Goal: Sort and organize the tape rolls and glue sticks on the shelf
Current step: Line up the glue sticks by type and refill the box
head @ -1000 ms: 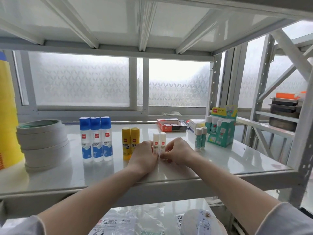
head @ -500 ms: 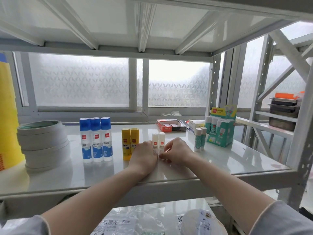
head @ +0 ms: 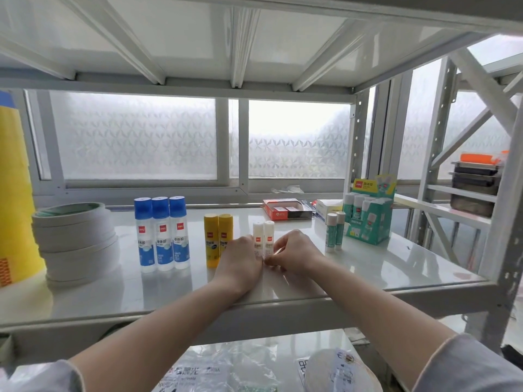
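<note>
Two white glue sticks (head: pixel 263 236) stand upright side by side in the middle of the white shelf (head: pixel 368 267). My left hand (head: pixel 240 260) holds the left one at its base, and my right hand (head: pixel 294 254) pinches the base of the right one. To their left stand two yellow glue sticks (head: pixel 218 239) and three blue-capped liquid glue bottles (head: pixel 160 236). A stack of white tape rolls (head: pixel 73 239) sits at the far left. Two green-labelled glue sticks (head: pixel 334 232) stand to the right.
A green display box of glue sticks (head: pixel 369 219) stands at the right rear, with an orange box (head: pixel 285 209) and a white box (head: pixel 327 208) behind the middle. A yellow cone-shaped object (head: pixel 14 193) is at the far left. Dark bins (head: pixel 475 188) sit on the neighbouring rack.
Both hands stay at the two white glue sticks; the sticks and hands have barely shifted.
</note>
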